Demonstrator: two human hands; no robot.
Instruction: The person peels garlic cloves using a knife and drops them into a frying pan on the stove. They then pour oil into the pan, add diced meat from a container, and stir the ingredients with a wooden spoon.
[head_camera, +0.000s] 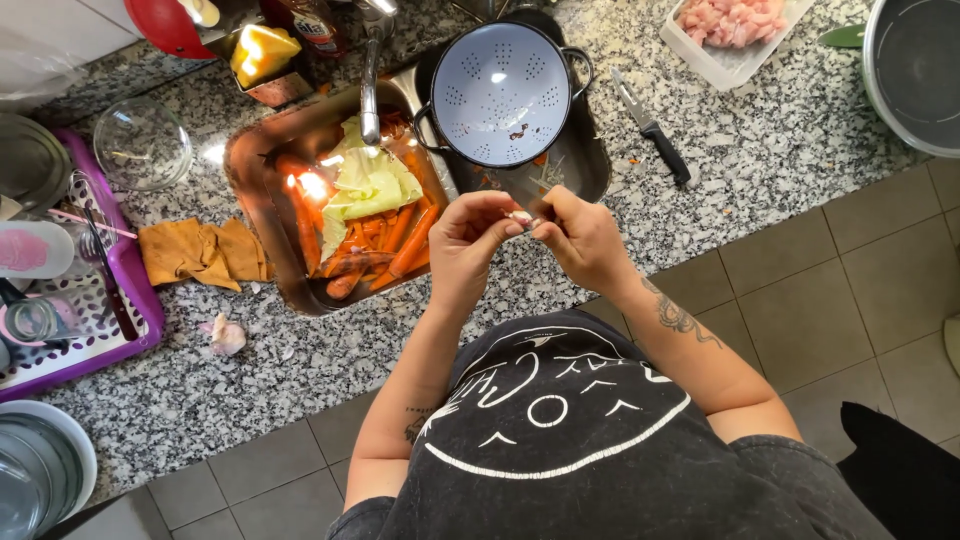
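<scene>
Left hand (470, 240) and right hand (580, 238) raised together over the counter (760, 150) edge, just in front of the sink (262, 215), fingertips meeting around a small pale clove (521, 217). Both hands closed narrowly on that clove, pinched between thumbs and forefingers; too small to tell whether skin is on or partly off. Behind the hands, a pale blue colander (497, 92) with dark handles, sitting in the right basin, a few scraps inside. In the left basin, carrots (395, 240) lying lengthwise beneath cabbage leaves (368, 180), tap (371, 85) reaching over them. To the right of the colander, a black-handled knife (652, 127) flat on the granite, blade pointing away. Farther back right, a white tray (722, 62) of raw pink meat pieces, and a large grey pot (915, 70) at the edge of view. Left of the sink, a crumpled orange cloth (200, 252), a clear glass bowl (143, 143), and a purple rack (130, 290) with dishes. Near the counter's front edge, a garlic piece (227, 335) with papery bits around it, well apart from the hands.
</scene>
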